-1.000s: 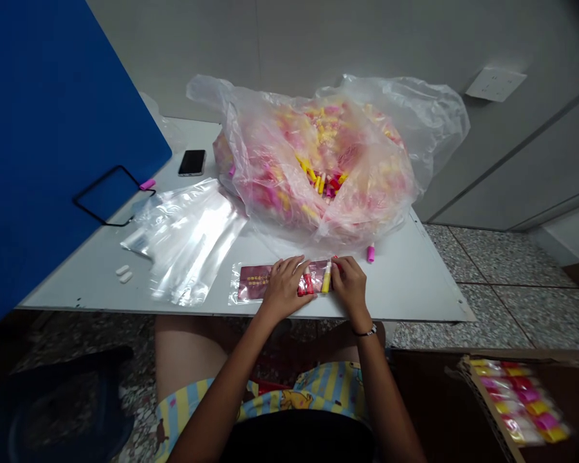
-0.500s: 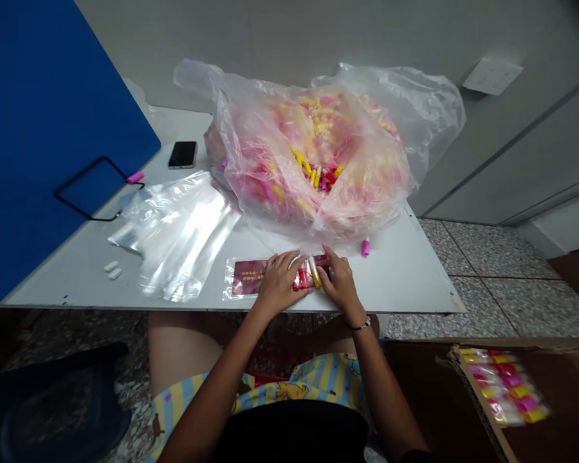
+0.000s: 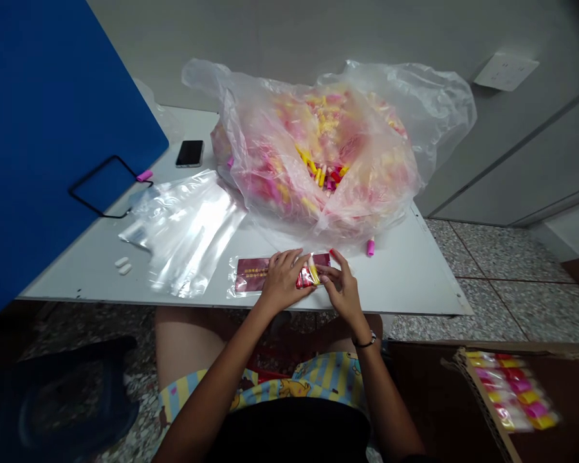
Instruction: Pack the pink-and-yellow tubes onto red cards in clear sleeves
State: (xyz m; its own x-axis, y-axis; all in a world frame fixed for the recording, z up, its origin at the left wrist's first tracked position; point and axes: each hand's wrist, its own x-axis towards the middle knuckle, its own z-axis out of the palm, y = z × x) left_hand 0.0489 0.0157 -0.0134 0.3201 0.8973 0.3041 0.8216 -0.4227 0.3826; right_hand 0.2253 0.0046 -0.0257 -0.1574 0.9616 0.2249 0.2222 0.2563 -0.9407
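A clear plastic bag (image 3: 231,283) lies flat near the table's front edge, with a dark red printed card (image 3: 251,273) in it. Several small tubes with red and yellow parts (image 3: 314,273) lie side by side at its right part, on the card. My left hand (image 3: 285,280) covers the bag's middle, its fingers and thumb curved round the tubes and holding them with the bag. My right hand (image 3: 343,289) is at the bag's right end. Its index finger is stretched out, with the other fingertips and thumb apart beside the yellow tube. The left palm hides part of the card.
A large translucent sack (image 3: 280,173) full of colourful tubes takes up the table's back. Empty clear bags (image 3: 188,238) are fanned out at left, near a phone (image 3: 190,154) and two white pieces (image 3: 123,265). One pink-capped tube (image 3: 371,247) lies right; a cardboard box (image 3: 487,402) holds filled packets.
My right hand has eased slightly right, its fingers spreading more and uncovering the card's right end. My left hand stays on the bag. The whole view has shifted a little.
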